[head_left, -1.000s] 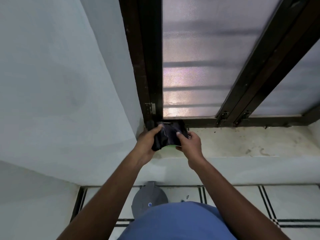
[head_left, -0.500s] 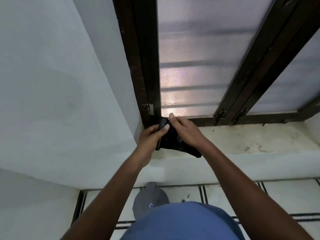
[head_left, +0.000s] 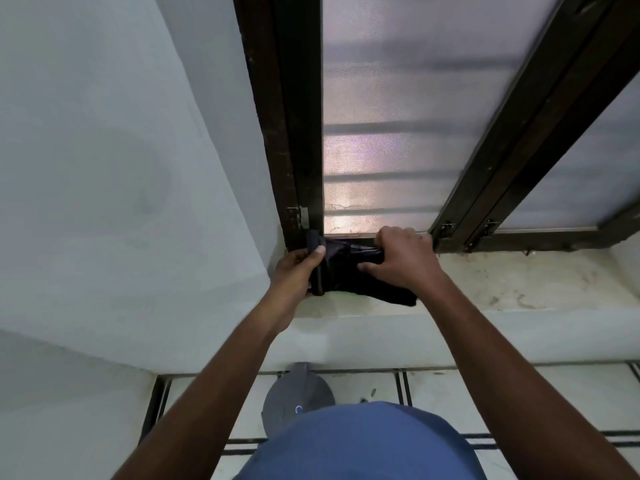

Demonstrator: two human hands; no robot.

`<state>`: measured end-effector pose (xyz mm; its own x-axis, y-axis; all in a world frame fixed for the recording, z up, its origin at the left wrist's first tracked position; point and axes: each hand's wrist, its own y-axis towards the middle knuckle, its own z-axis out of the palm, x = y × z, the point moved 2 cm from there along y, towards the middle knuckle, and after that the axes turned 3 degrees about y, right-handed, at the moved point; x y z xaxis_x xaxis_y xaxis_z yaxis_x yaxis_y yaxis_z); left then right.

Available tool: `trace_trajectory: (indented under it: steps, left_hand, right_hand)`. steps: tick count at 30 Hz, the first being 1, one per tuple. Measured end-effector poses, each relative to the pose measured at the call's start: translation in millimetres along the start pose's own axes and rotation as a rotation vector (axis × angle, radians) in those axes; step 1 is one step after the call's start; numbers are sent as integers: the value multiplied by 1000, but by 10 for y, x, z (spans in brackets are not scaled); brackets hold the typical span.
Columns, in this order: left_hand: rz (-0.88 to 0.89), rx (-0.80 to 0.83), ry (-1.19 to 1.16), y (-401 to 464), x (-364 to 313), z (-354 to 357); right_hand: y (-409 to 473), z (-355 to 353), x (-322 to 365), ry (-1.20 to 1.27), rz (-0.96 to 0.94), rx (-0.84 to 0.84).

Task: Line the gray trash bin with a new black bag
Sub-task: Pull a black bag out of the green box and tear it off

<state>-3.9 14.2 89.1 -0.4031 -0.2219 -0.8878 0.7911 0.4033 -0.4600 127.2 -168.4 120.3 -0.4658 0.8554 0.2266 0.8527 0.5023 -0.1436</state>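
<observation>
Fingers (head_left: 318,250) of both hands pinching crinkled, glossy black bag (head_left: 346,271) over sill (head_left: 519,282).

The black bag (head_left: 346,271) is a folded, crumpled bundle of thin glossy plastic, held up over the stained window sill (head_left: 519,282) at the sill's left end. Its left edge forms a tight upright fold, its upper edge is stretched into a taut creased strip, and a loose corner hangs at lower right. The gray trash bin (head_left: 298,396) stands on the tiled floor below, round, lid shut, a small blue-and-white mark on top, partly hidden.
</observation>
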Motion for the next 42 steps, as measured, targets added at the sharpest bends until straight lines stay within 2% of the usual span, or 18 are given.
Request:
trace_trajectory:
  steps: [2, 5, 7, 11, 14, 21, 24, 26, 27, 29, 31, 34, 38, 42]
  left_hand:
    - [-4, -1, 19, 19, 19, 19]
    - [-28, 83, -72, -16, -36, 123]
    - [-36, 141, -176, -66, -82, 160]
    - [-68, 199, -276, -119, -125, 104]
    - [-45, 244, -199, -129, -121, 33]
    - [2, 186, -173, -129, -79, -56]
    - [14, 45, -13, -128, -42, -82]
    - [30, 16, -1, -125, -9, -87]
    - [40, 17, -10, -127, -3, -81]
    - [48, 53, -29, -126, -2, -48]
    - [39, 110, -74, -139, -16, -5]
    - [0, 160, -160, -175, -58, 26]
    - [-52, 191, -268, -207, -93, -10]
    - [9, 220, -202, -206, -79, -109]
  right_hand:
    - [32, -15, 72, 3, -62, -8]
    - [29, -59, 279, 362, -145, 116]
    - [30, -17, 354, 589, -121, 209]
    - [21, 86, 334, 715, -105, 143]
    - [3, 101, 241, 714, -97, 89]
    - [-24, 53, 95, 603, -31, 52]
    - [-29, 42, 50, 307, 5, 22]
    - [-23, 19, 54, 62, -24, -14]
    - [-20, 5, 70, 51, -53, -17]
    - [-40, -69, 161, 172, -113, 27]
    - [-64, -131, 305, 396, -158, 116]
    - [-75, -89, 413, 646, -138, 187]
    - [-58, 12, 345, 703, -113, 145]
    - [-60, -7, 221, 641, -96, 149]
